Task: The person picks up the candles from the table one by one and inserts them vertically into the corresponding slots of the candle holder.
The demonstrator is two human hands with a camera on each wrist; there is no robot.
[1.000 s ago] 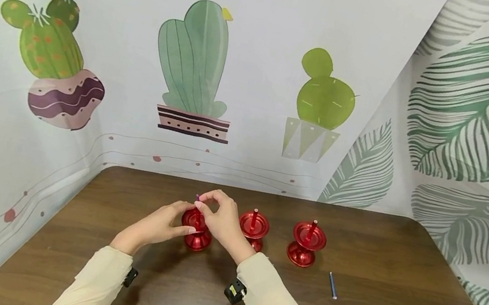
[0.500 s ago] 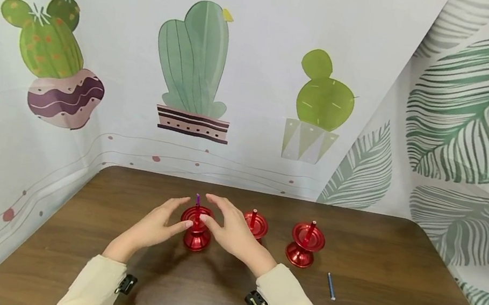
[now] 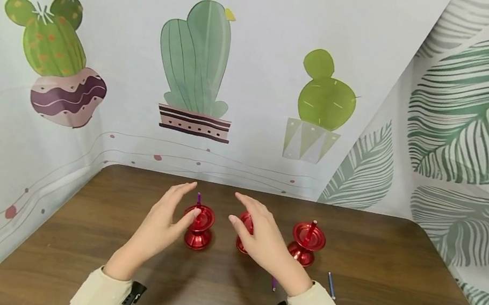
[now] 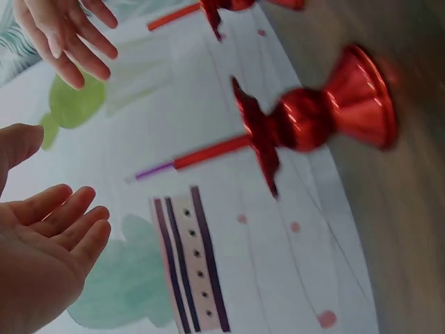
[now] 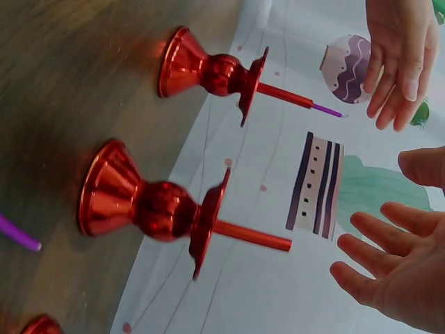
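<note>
Three red metal candle holders stand in a row on the table. The left holder (image 3: 197,238) carries a thin purple candle (image 3: 199,199) upright in its tube; in the left wrist view the candle (image 4: 154,170) pokes out of the red tube. My left hand (image 3: 159,222) hovers beside that holder, fingers spread, holding nothing. The middle holder (image 5: 163,212) shows a bare tube in the right wrist view. My right hand (image 3: 265,238), loosely spread and holding nothing, is in front of it and partly hides it in the head view. The right holder (image 3: 309,237) also has a bare tube.
A second purple candle (image 3: 273,284) lies on the table beside my right forearm, partly covered by it. A thin blue candle (image 3: 331,285) lies farther right. Behind the brown table (image 3: 382,264) hangs a cloth (image 3: 264,69) printed with cacti and leaves.
My right hand let go of the purple candle at the left holder and moved right to the middle one. My left hand drew slightly back. The second purple candle came into view.
</note>
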